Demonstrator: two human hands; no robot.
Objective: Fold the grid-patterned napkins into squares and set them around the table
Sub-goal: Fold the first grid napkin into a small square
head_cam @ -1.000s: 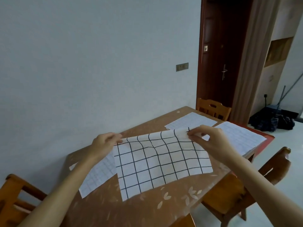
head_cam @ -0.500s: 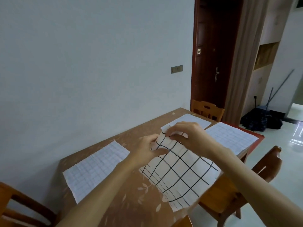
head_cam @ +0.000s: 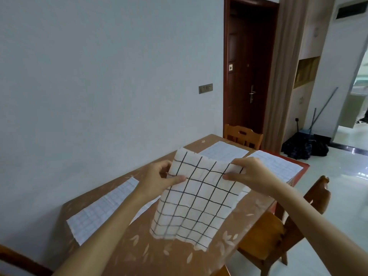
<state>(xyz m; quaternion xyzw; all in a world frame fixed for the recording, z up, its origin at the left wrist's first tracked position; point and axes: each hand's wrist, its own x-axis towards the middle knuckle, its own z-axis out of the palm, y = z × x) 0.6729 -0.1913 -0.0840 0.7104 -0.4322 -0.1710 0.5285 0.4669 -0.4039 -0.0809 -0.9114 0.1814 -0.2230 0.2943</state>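
Note:
A white napkin with a black grid (head_cam: 197, 198) hangs in the air above the brown table (head_cam: 151, 253), its lower edge near the tabletop. My left hand (head_cam: 159, 178) pinches its upper left edge between thumb and fingers. My right hand (head_cam: 249, 174) pinches the upper right edge. The napkin looks doubled over, with a second layer showing at its top edge. Three pale fine-grid sheets lie flat on the table: one at the left (head_cam: 101, 208), one at the far end (head_cam: 223, 151), one at the right (head_cam: 278, 166).
Wooden chairs stand at the far end (head_cam: 243, 136), at the right side (head_cam: 294, 222) and at the near left corner (head_cam: 22, 261). A wall runs along the table's left side. Beyond are a dark door (head_cam: 249, 72) and a dark bundle (head_cam: 304, 148) on the tiled floor.
The napkin lay spread on the table a second ago. Both hands brought its ends together, then lifted it; it now hangs between them with the hands spread apart.

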